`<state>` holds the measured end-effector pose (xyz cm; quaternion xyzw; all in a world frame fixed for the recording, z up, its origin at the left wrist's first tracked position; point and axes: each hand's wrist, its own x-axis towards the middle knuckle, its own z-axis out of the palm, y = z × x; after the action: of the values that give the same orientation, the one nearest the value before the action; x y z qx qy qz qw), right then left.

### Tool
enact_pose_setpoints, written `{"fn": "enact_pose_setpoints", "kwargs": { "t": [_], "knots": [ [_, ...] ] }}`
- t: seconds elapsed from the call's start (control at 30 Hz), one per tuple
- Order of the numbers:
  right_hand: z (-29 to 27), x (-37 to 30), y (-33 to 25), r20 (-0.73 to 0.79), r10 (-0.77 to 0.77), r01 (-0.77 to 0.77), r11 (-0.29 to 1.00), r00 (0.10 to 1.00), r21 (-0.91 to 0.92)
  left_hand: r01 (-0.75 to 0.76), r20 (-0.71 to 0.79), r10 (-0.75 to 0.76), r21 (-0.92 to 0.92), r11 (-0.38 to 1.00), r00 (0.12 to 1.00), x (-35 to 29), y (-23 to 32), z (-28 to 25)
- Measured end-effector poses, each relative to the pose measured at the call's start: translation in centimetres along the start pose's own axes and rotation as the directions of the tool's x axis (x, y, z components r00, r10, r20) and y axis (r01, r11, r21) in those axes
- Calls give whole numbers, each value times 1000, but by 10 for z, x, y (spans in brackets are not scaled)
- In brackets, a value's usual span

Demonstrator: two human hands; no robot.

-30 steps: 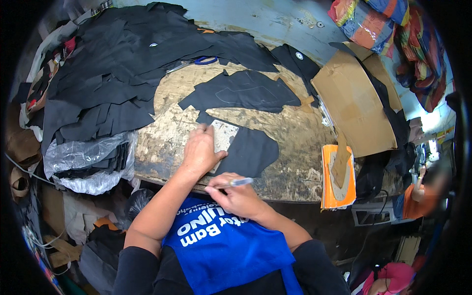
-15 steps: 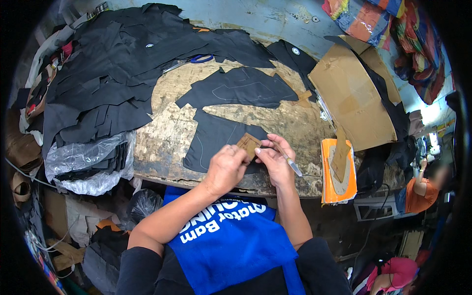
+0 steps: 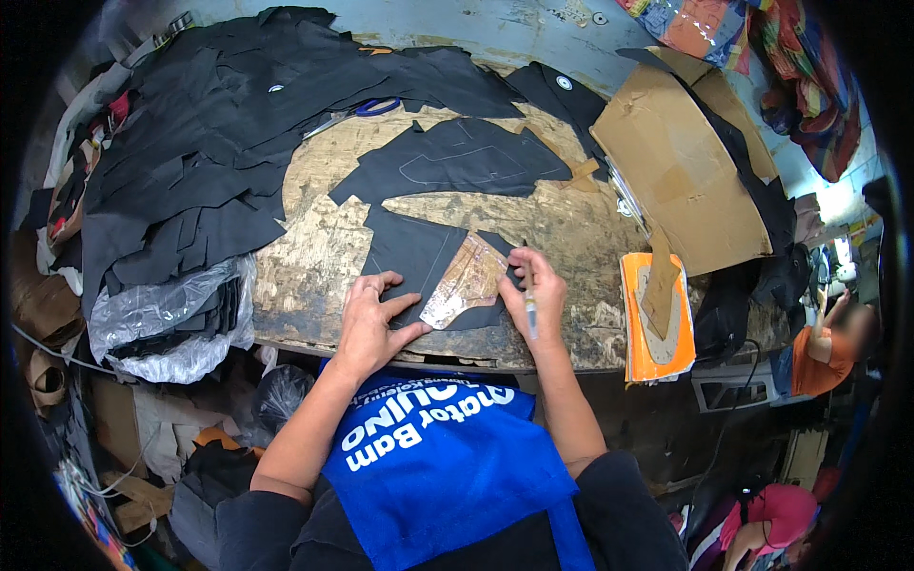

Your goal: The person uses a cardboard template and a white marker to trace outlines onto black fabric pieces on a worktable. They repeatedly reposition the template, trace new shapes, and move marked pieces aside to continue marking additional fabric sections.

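A shiny brown pattern template (image 3: 465,284) lies flat on a black sheet piece (image 3: 405,249), which could be leather or fabric and carries pale drawn lines. My left hand (image 3: 373,319) rests with fingers spread on the left part of that piece, its thumb at the template's lower corner. At the template's right edge, my right hand (image 3: 538,297) is closed around a slim pen (image 3: 530,309) that points down toward me. Its fingertips are by the template's edge. Farther back lies another black piece (image 3: 457,167) with an outline drawn on it.
Black pieces (image 3: 200,133) are heaped over the table's left side, with blue-handled scissors (image 3: 378,107) beside them. A plastic bag (image 3: 181,328) sits at the front left. To the right stand a cardboard box (image 3: 681,171) and an orange-edged notebook (image 3: 632,324). A person in orange (image 3: 821,357) is far right.
The brown template, held up between both hands before, now lies flat on the near black piece. My left hand has let go and spread out to the left; the pen stays in my right hand.
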<state>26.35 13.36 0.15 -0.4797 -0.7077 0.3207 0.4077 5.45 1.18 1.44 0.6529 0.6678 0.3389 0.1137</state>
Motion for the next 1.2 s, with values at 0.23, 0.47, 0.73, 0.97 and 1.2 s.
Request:
{"fn": "enact_pose_setpoints", "kwargs": {
  "t": [0.23, 0.47, 0.73, 0.97, 1.2],
  "knots": [
    [-7, -4, 2, 2, -148, 147, 981, 989, -130, 2, -9, -2, -2, 1000, 1000, 2, 0, 1],
    [-9, -8, 11, -9, -84, 84, 996, 996, -26, 29, 7, -29, -36, 999, 1000, 2, 1, 1],
    [-11, -9, 12, 10, -127, 128, 986, 992, -109, -227, 56, 232, -83, 970, 971, -2, 43, 16],
    [-14, -6, -2, 36, -180, 184, 969, 983, -167, -354, 442, 308, 24, 935, 843, -8, 60, 47],
    [-2, -7, -46, 257, -146, 73, 959, 955, 275, -365, 449, 312, 33, 930, 837, -11, 59, 52]
  ]
}}
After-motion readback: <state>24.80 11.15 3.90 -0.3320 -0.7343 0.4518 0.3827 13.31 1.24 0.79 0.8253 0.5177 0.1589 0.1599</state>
